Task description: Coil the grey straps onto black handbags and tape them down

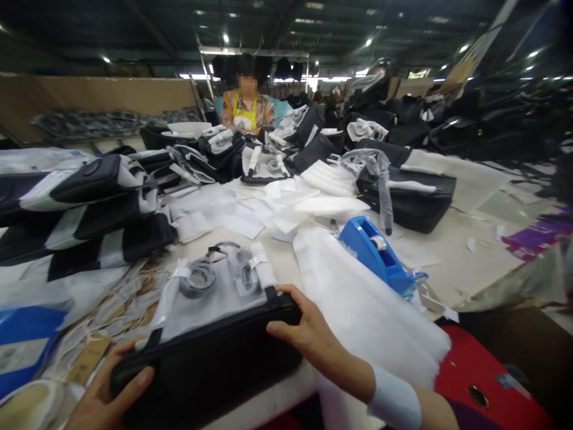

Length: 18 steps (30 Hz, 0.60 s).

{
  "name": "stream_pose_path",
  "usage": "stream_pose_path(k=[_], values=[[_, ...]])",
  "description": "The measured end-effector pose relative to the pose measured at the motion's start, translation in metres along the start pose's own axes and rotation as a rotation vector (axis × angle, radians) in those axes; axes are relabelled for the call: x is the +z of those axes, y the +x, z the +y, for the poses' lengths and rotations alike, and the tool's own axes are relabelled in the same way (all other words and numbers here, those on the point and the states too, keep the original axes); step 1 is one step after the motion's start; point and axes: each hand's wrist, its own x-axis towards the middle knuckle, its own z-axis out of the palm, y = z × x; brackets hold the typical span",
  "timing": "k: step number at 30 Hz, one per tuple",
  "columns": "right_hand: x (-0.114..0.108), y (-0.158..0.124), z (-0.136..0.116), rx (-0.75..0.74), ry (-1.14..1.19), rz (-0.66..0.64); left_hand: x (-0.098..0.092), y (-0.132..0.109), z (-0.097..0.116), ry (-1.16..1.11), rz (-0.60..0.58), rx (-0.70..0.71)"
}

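Head view: left hand [107,394] and right hand [307,337] grip a black leather handbag [210,364], handles already wrapped; white fabric cover [358,304] beside, unused.

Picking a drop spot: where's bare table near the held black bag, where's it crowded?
Bare table right of the blue tape dispenser, short of the purple sheet. Narrow strip between the black bag and the white paper pile. Crowded: stacked bags on the left, far bags centre.

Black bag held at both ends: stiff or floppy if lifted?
Probably fairly stiff: the black bag shows a straight edge between left hand and right hand. The plastic-wrapped strap lying on top looks loose, likely to slide or dangle.
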Motion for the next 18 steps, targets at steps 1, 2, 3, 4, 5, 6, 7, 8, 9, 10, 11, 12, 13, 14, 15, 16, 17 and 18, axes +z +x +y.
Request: stream_pose_path(k=[1, 2, 3, 4, 5, 6, 7, 8, 9, 10, 11, 12, 13, 14, 15, 16, 17, 18], values=[[0.0, -0.001, 0.0, -0.009, -0.031, 0.009, 0.001, -0.005, 0.004, -0.053, -0.024, -0.037], [0.001, 0.0, 0.0, -0.01, -0.059, 0.016, 0.003, -0.009, 0.008, -0.101, -0.048, -0.063], [0.001, 0.0, 0.0, 0.0, -0.08, 0.02, 0.004, -0.012, 0.01, -0.141, -0.065, -0.08], [0.002, 0.002, 0.001, 0.02, -0.095, 0.023, 0.005, -0.014, 0.011, -0.174, -0.078, -0.086], [0.002, 0.003, 0.002, 0.046, -0.105, 0.022, 0.006, -0.015, 0.01, -0.199, -0.084, -0.086], [0.002, 0.005, 0.003, 0.075, -0.111, 0.022, 0.007, -0.015, 0.009, -0.216, -0.082, -0.088], [0.003, 0.007, 0.004, 0.105, -0.114, 0.023, 0.008, -0.013, 0.007, -0.228, -0.077, -0.099], [0.003, 0.009, 0.006, 0.132, -0.117, 0.024, 0.009, -0.011, 0.004, -0.24, -0.074, -0.112], [0.004, 0.011, 0.007, 0.157, -0.117, 0.025, 0.009, -0.008, 0.001, -0.25, -0.077, -0.126], [0.005, 0.013, 0.008, 0.178, -0.117, 0.025, 0.01, -0.005, -0.003, -0.261, -0.082, -0.14], [0.006, 0.014, 0.009, 0.199, -0.119, 0.027, 0.01, -0.001, -0.006, -0.267, -0.089, -0.154], [0.006, 0.016, 0.009, 0.218, -0.125, 0.033, 0.011, 0.002, -0.01, -0.269, -0.089, -0.169], [0.007, 0.017, 0.01, 0.234, -0.137, 0.042, 0.011, 0.005, -0.013, -0.267, -0.081, -0.179], [0.008, 0.019, 0.011, 0.244, -0.155, 0.054, 0.012, 0.007, -0.015, -0.259, -0.069, -0.181], [0.009, 0.02, 0.012, 0.251, -0.181, 0.066, 0.012, 0.009, -0.018, -0.242, -0.055, -0.173], [0.01, 0.022, 0.013, 0.253, -0.213, 0.077, 0.013, 0.01, -0.02, -0.217, -0.043, -0.156], [0.011, 0.024, 0.015, 0.251, -0.245, 0.089, 0.013, 0.012, -0.022, -0.186, -0.036, -0.135], [0.011, 0.025, 0.016, 0.248, -0.274, 0.098, 0.013, 0.013, -0.024, -0.153, -0.031, -0.112]])
